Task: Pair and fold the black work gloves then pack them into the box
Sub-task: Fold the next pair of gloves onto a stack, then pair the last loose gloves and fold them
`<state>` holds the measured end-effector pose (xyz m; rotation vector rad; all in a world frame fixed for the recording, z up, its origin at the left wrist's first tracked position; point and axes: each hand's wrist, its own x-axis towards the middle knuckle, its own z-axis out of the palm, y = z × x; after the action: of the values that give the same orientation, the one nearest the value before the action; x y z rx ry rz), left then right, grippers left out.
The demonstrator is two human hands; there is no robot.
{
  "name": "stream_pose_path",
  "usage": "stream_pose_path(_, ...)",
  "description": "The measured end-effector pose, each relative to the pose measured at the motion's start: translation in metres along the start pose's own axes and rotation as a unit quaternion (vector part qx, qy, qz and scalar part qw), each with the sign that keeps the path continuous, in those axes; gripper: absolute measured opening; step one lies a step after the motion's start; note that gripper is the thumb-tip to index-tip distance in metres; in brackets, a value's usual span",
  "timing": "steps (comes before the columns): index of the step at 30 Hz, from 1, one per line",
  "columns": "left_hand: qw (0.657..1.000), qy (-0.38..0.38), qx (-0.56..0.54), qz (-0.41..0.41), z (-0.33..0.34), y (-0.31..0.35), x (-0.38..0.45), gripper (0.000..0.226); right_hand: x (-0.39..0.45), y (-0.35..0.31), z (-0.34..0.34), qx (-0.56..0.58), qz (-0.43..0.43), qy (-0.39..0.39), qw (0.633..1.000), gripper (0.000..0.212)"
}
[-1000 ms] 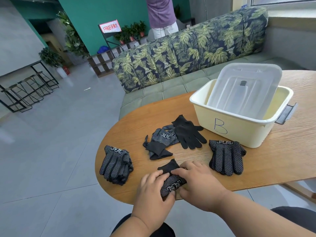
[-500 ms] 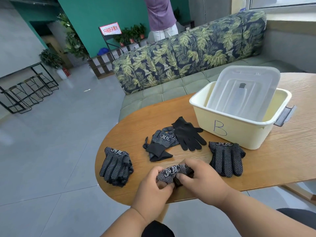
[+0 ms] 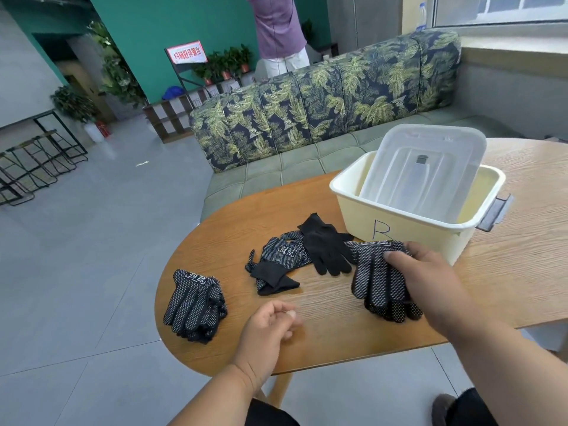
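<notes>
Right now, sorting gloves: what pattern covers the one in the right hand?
White dots on black glove, head view.

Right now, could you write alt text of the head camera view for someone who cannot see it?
A person's right hand grips dotted black gloves beside a cream box marked B, on a wooden table. The left hand holds nothing; more gloves lie nearby.

handwritten "b" – front wall of the cream box (image 3: 399,238)
</notes>
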<state>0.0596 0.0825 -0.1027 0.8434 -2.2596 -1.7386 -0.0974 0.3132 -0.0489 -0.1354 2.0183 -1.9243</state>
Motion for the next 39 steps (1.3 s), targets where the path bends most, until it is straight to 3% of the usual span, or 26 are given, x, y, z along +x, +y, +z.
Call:
stream_pose_path(6, 1.000, 0.007, -0.006, 0.004, -0.002, 0.000, 0.001, 0.013, 0.019, 0.012, -0.020, -0.106, 0.029, 0.059, 0.992, 0.028)
stream_pose_path(14, 1.000, 0.009, -0.002, 0.027, 0.003, -0.004, -0.005, 0.011, 0.025, 0.021, -0.019, -0.134, 0.049, 0.057, 0.988, 0.036)
stream_pose_path(19, 0.999, 0.005, -0.006, 0.042, 0.002, -0.003, -0.007, 0.012, 0.023, 0.019, -0.017, -0.159, 0.043, 0.053, 0.985, 0.027)
stream_pose_path(22, 0.999, 0.003, -0.001, 0.042, 0.003, -0.004, -0.007, 0.013, 0.020, 0.022, -0.013, -0.315, -0.021, 0.091, 0.945, 0.020)
stream_pose_path(25, 0.999, 0.002, -0.012, 0.045, 0.005, -0.003, -0.008, 0.017, 0.014, 0.024, -0.007, -0.391, -0.070, 0.138, 0.907, 0.021)
stream_pose_path(30, 0.999, 0.006, -0.008, 0.051, 0.005, -0.004, -0.008, 0.029, 0.012, 0.025, -0.002, -0.461, -0.100, 0.150, 0.869, 0.036)
stream_pose_path(35, 0.998, 0.010, 0.007, 0.054, 0.005, -0.007, -0.007, 0.026, 0.014, 0.031, -0.002, -0.460, -0.084, 0.130, 0.874, 0.049)
stream_pose_path(39, 0.999, 0.013, 0.013, 0.050, 0.005, -0.008, -0.007, 0.025, 0.016, 0.036, 0.004, -0.474, -0.163, 0.178, 0.847, 0.047)
